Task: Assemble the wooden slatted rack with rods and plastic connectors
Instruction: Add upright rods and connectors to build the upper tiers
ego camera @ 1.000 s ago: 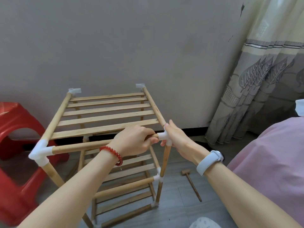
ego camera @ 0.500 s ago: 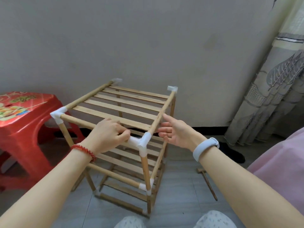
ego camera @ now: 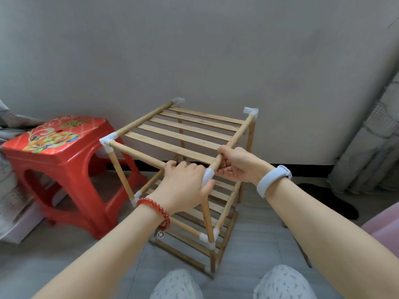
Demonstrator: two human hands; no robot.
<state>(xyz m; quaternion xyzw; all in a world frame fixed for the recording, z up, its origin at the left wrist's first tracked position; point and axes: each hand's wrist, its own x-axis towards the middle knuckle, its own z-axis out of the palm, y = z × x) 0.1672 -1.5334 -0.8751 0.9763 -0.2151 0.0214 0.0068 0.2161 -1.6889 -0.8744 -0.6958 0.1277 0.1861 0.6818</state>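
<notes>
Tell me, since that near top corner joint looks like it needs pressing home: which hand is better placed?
Probably the left hand: it lies over the white connector itself. The right hand grips the side rod beside it, bracing.

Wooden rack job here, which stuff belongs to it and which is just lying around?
Part of the job:
rack
white corner connector
left hand gripping the front rod
right hand gripping the side rod

Just lying about:
red stool
curtain
</notes>
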